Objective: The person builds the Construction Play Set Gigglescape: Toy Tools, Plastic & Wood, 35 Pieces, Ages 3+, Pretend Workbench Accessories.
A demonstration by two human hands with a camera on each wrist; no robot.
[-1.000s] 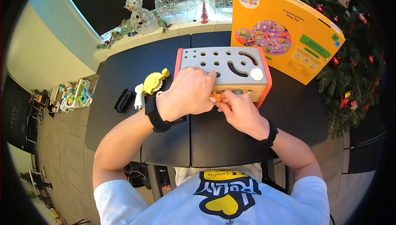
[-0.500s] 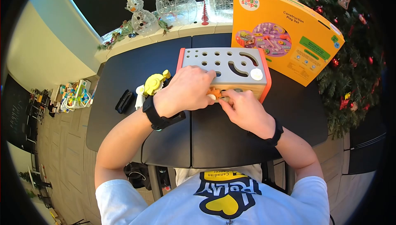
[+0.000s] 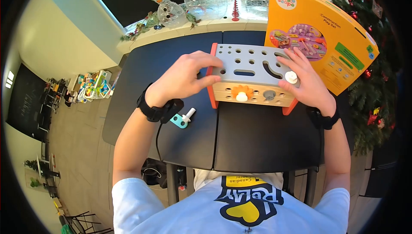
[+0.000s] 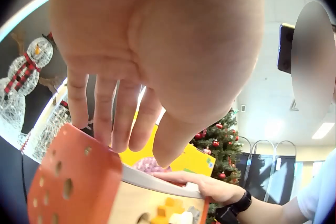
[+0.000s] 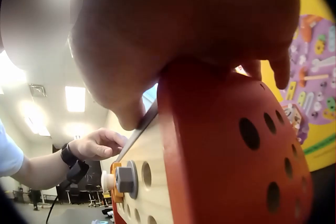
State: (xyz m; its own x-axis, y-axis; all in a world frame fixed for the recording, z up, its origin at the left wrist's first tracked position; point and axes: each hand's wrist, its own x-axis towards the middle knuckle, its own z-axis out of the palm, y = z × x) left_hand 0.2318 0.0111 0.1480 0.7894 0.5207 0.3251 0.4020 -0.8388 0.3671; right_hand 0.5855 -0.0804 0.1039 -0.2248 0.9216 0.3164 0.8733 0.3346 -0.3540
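A toy workbench with a grey perforated top, wooden front and red end panels stands on the table. An orange gear with a white bolt at its centre sits on the front, left of a grey hex nut. My left hand is at the left end, fingers extended by the red panel's top edge, holding nothing. My right hand rests on the top's right end, fingers stretched across it and thumb at the front edge, beside a white round bolt head.
A teal piece with a white bolt lies beside my left forearm on the black table. Behind the workbench on the right stands a yellow carton; a decorated tree is beyond it. Wire snowmen line the window ledge.
Both hands have let go at the orange gear and moved apart to the workbench's two ends. The gear and grey nut now show uncovered. The head view has shifted; my left arm hides the yellow toy.
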